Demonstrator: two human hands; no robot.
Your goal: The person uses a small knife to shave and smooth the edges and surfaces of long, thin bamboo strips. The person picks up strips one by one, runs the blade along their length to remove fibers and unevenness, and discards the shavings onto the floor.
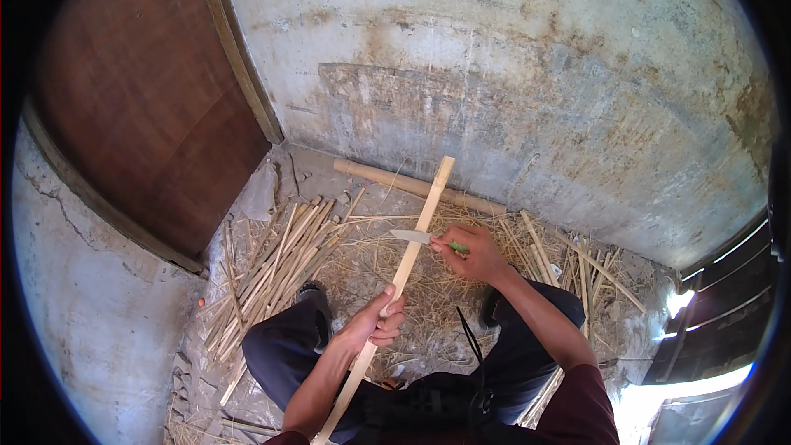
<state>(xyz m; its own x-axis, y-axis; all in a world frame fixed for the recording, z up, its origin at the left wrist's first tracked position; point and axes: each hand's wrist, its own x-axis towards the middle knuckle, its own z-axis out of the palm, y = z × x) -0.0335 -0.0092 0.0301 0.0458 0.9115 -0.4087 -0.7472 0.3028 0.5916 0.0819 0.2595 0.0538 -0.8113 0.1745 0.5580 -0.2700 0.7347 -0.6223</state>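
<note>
Shaving or scraping a pale bamboo strip point(428, 206) seems the step in hand: the strip runs from the lower edge of the frame, left of centre, up to just above the middle. The left hand point(379, 323) is wrapped around it at lower centre; the right hand point(471, 254), right of centre, grips a green-handled knife point(409, 236), its flat grey blade crossing the strip, though whether it bites cannot be told. Another stroke would call for a steady left grip and a shallow blade angle. The strip looks smooth, straight and flat; curly, straw-coloured shavings point(368, 241) litter the floor, with thin, stiff bamboo slats point(276, 268) heaped at left and a rounded bamboo pole point(387, 180) behind.
</note>
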